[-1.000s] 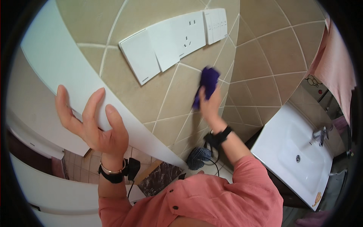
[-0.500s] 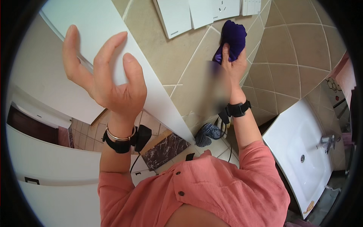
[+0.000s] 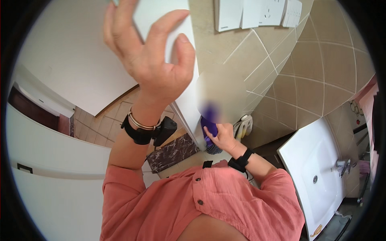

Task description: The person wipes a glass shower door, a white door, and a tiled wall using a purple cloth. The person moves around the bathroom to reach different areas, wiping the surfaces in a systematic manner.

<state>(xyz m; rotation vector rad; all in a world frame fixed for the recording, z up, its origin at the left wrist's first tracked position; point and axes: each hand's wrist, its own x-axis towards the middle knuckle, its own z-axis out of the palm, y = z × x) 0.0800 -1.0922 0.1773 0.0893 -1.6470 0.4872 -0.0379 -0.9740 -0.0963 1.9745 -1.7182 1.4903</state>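
My left hand (image 3: 159, 64) is raised at the upper left in front of the white door frame (image 3: 187, 94). Its fingers are apart and curved, with nothing in them; I cannot tell whether the fingertips touch the frame. Lower down, beside the frame's right edge, my right hand (image 3: 224, 137) grips a purple cloth (image 3: 209, 130). A blurred patch hides the upper part of the cloth and the wall behind it. Both wrists carry black straps, and a bangle circles the left one.
White wall switches and a socket (image 3: 257, 14) sit on the beige tiled wall (image 3: 257, 52). At the right is a white washbasin (image 3: 321, 176) with a tap (image 3: 341, 165). A dark marbled threshold (image 3: 173, 154) lies below the doorway. Light-coloured cloth (image 3: 243, 126) is behind my right hand.
My right hand has brought the purple cloth down from just below the switches to low beside the door frame. The left hand sits higher and further right in view, still open.
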